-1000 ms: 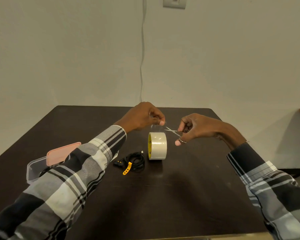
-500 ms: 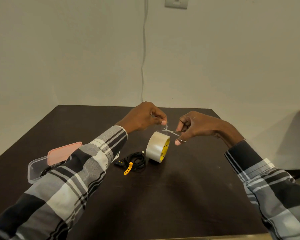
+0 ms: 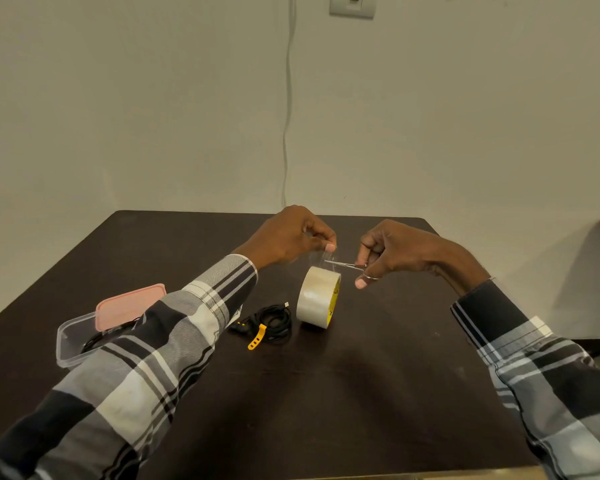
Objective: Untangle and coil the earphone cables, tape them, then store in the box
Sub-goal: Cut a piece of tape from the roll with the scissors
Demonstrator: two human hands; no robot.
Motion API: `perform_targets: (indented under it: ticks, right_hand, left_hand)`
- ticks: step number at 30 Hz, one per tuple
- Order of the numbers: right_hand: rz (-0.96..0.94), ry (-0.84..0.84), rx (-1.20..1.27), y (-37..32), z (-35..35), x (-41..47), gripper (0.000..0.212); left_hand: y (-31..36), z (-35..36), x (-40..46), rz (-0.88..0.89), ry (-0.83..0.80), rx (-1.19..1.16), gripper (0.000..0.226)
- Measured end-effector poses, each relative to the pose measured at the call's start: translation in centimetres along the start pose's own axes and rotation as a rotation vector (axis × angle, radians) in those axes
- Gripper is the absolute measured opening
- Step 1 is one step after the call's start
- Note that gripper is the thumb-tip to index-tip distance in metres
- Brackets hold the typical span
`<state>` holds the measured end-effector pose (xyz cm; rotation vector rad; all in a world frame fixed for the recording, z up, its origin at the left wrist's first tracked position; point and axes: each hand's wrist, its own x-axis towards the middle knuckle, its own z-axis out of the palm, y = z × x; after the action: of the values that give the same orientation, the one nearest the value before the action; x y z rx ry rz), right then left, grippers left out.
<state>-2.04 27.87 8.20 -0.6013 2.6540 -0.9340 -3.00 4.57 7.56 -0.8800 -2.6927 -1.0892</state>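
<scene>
My left hand (image 3: 291,237) pinches the clear strip pulled up from the tape roll (image 3: 317,296), my right hand (image 3: 392,249) grips small scissors (image 3: 345,264) at it, coiled cable (image 3: 274,322) beside the roll; risk: slack strip folds onto itself.

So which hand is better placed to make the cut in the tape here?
The right hand. It grips the scissors, whose blades point at the strip of tape rising from the tape roll. The left hand pinches that strip's free end, so it is occupied.
</scene>
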Motion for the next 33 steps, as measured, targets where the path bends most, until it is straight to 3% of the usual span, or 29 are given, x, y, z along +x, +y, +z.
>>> perform_targets:
  ticks: [20, 33]
  right_hand:
    - [-0.016, -0.026, -0.059, -0.8, 0.18, -0.26, 0.044]
    - [-0.012, -0.094, -0.036, -0.33, 0.85, 0.17, 0.037]
  left_hand:
    - [0.59, 0.08, 0.08, 0.039, -0.007, -0.058, 0.01]
    - [0.03, 0.77, -0.35, 0.005, -0.051, -0.059, 0.007]
